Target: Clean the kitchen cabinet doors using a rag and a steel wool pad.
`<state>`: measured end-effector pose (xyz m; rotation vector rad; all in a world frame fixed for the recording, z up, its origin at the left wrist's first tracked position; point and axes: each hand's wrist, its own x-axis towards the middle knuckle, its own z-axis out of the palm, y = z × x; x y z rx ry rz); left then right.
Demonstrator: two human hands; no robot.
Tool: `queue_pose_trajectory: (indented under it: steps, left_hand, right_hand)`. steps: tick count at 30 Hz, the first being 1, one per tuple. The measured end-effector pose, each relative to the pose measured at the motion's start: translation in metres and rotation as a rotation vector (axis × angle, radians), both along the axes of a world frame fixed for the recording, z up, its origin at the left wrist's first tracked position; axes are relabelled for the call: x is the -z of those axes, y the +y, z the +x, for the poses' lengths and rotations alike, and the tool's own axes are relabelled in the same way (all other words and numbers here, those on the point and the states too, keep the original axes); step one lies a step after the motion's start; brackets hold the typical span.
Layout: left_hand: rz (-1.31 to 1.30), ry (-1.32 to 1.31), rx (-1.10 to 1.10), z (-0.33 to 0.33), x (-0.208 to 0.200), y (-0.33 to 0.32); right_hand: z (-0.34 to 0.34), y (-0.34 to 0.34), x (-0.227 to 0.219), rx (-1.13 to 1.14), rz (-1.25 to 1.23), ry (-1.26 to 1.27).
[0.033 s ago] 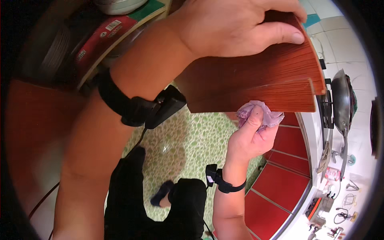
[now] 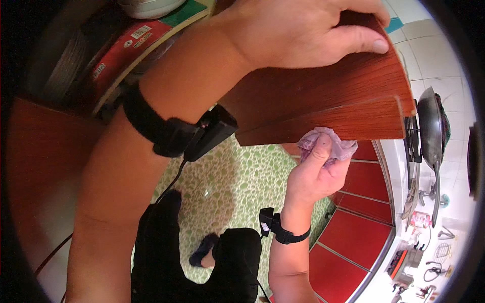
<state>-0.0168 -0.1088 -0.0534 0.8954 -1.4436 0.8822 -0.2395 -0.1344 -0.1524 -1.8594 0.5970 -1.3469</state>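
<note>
A reddish-brown wood-grain panel (image 2: 333, 93) with a stepped, overlapping board along its lower side spans the upper middle. My left hand (image 2: 303, 38) grips its top edge near the right end, thumb lying on the front face and the other fingers partly hidden behind. Below the panel's bottom edge, my right hand (image 2: 321, 174) is closed around a crumpled pinkish-purple cloth (image 2: 323, 141), thumb on top. The cloth is up against that bottom edge. A black strap with a small device sits on each of my forearms.
At upper left, a bowl (image 2: 151, 6) rests on a shelf with a red-and-green board (image 2: 129, 43). On the right are red cabinet fronts (image 2: 348, 232), a pan (image 2: 431, 126) over a stove, and hanging utensils (image 2: 442, 250). The floor (image 2: 212, 192) is green and pebble-patterned.
The panel's right end sits slightly farther right, and my left hand has shifted a little right with it. My right hand and the cloth have hardly moved.
</note>
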Motion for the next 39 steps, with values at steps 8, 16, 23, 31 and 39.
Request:
queue_pose_trajectory:
  steps: [8,16,23,31,39]
  left_hand:
    - [-0.117,-0.020,-0.092,-0.001,0.010,-0.013]
    - [-0.036,-0.064,-0.154,0.009,0.001,-0.011]
    - [0.053,-0.003,-0.516,0.001,0.003,-0.035]
    - [0.067,0.018,-0.580,0.002,0.000,-0.039]
    - [0.025,-0.025,-0.536,0.006,-0.004,-0.048]
  right_hand:
    - [-0.001,-0.015,0.118,-0.024,-0.155,-0.006]
    - [-0.022,-0.025,0.239,0.000,-0.269,0.378]
    - [-0.083,-0.040,0.275,-0.124,0.159,0.542]
    - [-0.090,-0.023,0.131,-0.151,-0.256,0.636]
    - [-0.063,-0.070,-0.031,0.104,-0.827,0.681]
